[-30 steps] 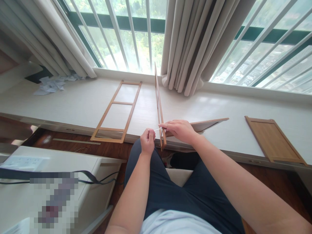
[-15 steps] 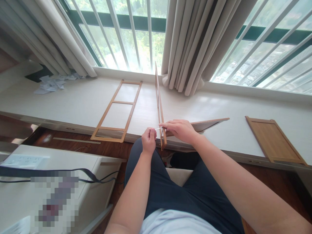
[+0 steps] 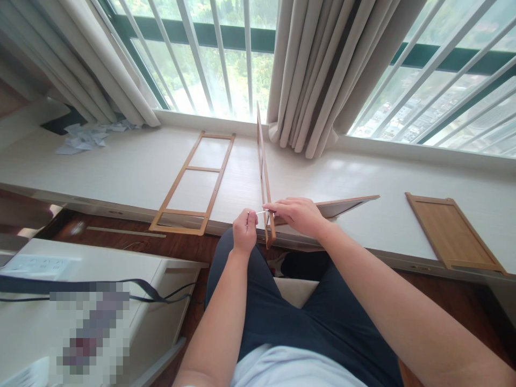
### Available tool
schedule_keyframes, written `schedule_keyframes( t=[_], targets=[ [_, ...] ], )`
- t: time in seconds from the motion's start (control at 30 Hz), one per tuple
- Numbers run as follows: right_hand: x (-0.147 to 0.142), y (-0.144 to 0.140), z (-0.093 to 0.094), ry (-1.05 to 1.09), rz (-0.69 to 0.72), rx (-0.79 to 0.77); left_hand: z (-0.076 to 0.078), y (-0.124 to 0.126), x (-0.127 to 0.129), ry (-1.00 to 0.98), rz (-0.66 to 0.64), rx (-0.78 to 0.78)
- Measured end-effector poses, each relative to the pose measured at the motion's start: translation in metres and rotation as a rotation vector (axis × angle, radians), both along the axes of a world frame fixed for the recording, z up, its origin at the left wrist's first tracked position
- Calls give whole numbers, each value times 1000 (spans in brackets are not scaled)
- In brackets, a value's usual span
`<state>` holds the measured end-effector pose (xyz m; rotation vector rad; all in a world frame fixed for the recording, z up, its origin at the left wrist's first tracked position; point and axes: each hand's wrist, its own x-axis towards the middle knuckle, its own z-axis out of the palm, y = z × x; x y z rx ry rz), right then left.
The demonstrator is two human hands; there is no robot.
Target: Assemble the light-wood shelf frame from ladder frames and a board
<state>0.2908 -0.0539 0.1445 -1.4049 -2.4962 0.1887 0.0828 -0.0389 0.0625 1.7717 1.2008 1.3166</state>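
At the window sill's (image 3: 121, 172) near edge, the left hand (image 3: 245, 232) pinches a thin metal key (image 3: 261, 213) against the upright frame (image 3: 264, 183); the right hand (image 3: 298, 216) grips that frame (it could tip if pushed sideways).

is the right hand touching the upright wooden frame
Touching. The head view shows the right hand gripping the upright frame at its near end, fingers against the wood with no gap.

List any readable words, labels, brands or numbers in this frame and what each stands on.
None can be read.
White box at lower left: its print is pixelated, unreadable.
Wooden frames and wooden panel on the sill: no markings visible.
Paper scraps: too small to tell.
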Motion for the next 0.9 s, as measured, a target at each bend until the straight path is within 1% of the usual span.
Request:
schedule_keyframes(
  t=[0.23, 0.33, 0.63, 0.77, 0.9],
  targets=[
    [1, 0, -2, 2, 0, 3, 9, 3, -2, 74, -12, 19],
    [0, 0, -2, 5, -1, 4, 11, 3, -2, 86, -8, 31],
    [0, 0, 0, -3, -1, -9, 5, 4, -3, 58, -21, 66],
    [0, 0, -1, -4, -6, -4, 2, 5, -4, 55, -26, 129],
    [0, 0, -1, -10, -3, -9, 4, 5, -6, 70, -16, 200]
  ],
)
